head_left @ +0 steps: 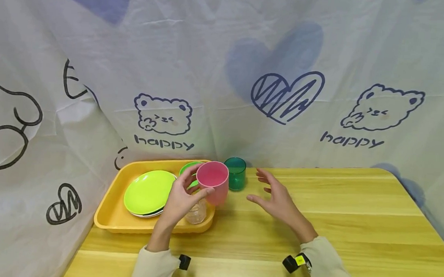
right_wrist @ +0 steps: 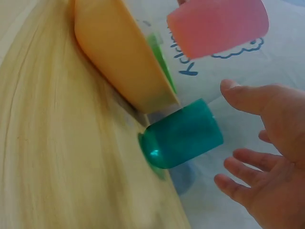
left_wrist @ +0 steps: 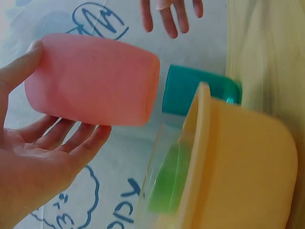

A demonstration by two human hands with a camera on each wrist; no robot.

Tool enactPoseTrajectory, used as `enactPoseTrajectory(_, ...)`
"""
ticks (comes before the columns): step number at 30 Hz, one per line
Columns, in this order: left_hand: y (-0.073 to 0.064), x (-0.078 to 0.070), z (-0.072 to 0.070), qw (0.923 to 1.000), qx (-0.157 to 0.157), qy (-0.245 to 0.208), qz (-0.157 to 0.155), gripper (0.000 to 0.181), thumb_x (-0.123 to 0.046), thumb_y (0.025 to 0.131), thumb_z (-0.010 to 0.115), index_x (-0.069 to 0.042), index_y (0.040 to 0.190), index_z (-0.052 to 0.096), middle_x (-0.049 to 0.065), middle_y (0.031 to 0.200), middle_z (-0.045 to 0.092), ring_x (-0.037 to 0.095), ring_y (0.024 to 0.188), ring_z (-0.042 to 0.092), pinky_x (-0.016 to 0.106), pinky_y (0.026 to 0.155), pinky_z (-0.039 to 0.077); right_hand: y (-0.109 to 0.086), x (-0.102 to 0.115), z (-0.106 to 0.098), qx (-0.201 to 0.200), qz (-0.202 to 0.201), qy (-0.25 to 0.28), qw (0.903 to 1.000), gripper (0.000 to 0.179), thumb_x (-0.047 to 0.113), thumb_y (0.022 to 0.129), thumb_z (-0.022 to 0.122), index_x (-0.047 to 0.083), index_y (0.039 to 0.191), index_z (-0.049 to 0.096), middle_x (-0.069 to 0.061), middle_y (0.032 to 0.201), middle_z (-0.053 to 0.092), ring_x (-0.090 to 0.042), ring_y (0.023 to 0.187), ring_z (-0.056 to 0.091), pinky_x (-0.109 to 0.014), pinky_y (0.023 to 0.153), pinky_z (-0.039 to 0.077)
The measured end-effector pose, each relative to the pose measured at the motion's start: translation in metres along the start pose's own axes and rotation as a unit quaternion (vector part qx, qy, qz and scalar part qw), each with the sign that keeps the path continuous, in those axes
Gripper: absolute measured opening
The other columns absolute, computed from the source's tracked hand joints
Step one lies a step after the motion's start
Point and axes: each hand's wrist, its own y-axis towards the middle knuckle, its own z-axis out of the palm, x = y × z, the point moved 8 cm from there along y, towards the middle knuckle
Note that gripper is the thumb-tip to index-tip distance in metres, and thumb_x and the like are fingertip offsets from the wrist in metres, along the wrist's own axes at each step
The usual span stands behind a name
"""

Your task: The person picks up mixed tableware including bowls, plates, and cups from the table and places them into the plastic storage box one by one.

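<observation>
My left hand [head_left: 182,197] grips a pink cup [head_left: 219,185], thumb on the near side and fingers behind, lifted over the right end of the yellow tray [head_left: 107,207]. In the left wrist view the pink cup [left_wrist: 95,78] is clear of the tray rim. A teal see-through cup [head_left: 237,173] stands upright on the table just right of the tray. My right hand [head_left: 279,199] hovers to its right, thumb and fingers spread, holding nothing. The right wrist view has that teal cup [right_wrist: 183,133] in front of the right hand [right_wrist: 271,157], apart from it.
In the tray lie stacked plates with a lime-green plate [head_left: 150,192] on top, a green cup [head_left: 190,168] and a clear glass [head_left: 196,213]. The wooden table [head_left: 346,222] runs to the right. A printed cloth [head_left: 218,70] hangs behind it.
</observation>
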Motion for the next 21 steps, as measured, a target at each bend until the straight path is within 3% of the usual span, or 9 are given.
enactPoseTrajectory(6, -0.004, 0.006, -0.028, 0.9987, -0.048, 0.006, -0.013, 0.073, -0.004, 0.088, 0.08, -0.007, 0.152, 0.044, 0.01, 0.147, 0.052, 0.026, 0.13, 0.053, 0.035, 0.107, 0.049, 0.013, -0.016, 0.009, 0.002, 0.017, 0.031, 0.9994, 0.089, 0.017, 0.087, 0.085, 0.004, 0.158, 0.033, -0.02, 0.156, 0.042, -0.044, 0.138, 0.046, -0.062, 0.106, 0.045)
enactPoseTrajectory(10, -0.008, 0.013, -0.042, 0.9971, -0.068, 0.018, -0.029, 0.076, -0.005, 0.089, 0.08, -0.009, 0.154, 0.041, 0.008, 0.149, 0.049, 0.023, 0.13, 0.052, 0.033, 0.108, 0.048, 0.023, -0.031, 0.016, 0.002, 0.036, 0.052, 0.998, 0.092, 0.015, 0.088, 0.084, 0.003, 0.159, 0.028, -0.022, 0.161, 0.033, -0.048, 0.14, 0.041, -0.062, 0.108, 0.042)
enactPoseTrajectory(16, -0.015, 0.018, -0.053, 0.9965, -0.076, 0.015, -0.033, 0.071, -0.004, 0.088, 0.081, -0.007, 0.15, 0.046, 0.009, 0.147, 0.05, 0.024, 0.127, 0.053, 0.026, 0.102, 0.051, 0.032, -0.043, 0.026, 0.019, 0.064, 0.049, 0.9966, 0.095, 0.016, 0.089, 0.082, 0.001, 0.161, 0.022, -0.024, 0.164, 0.026, -0.049, 0.143, 0.037, -0.061, 0.111, 0.039)
enactPoseTrajectory(21, -0.022, 0.022, -0.057, 0.9963, -0.063, 0.034, -0.048, 0.073, -0.003, 0.087, 0.081, -0.004, 0.15, 0.045, 0.012, 0.149, 0.05, 0.029, 0.129, 0.053, 0.031, 0.105, 0.05, 0.04, -0.048, 0.034, 0.027, 0.071, 0.047, 0.996, 0.096, 0.018, 0.09, 0.082, 0.0, 0.161, 0.02, -0.027, 0.162, 0.027, -0.05, 0.143, 0.036, -0.061, 0.112, 0.039)
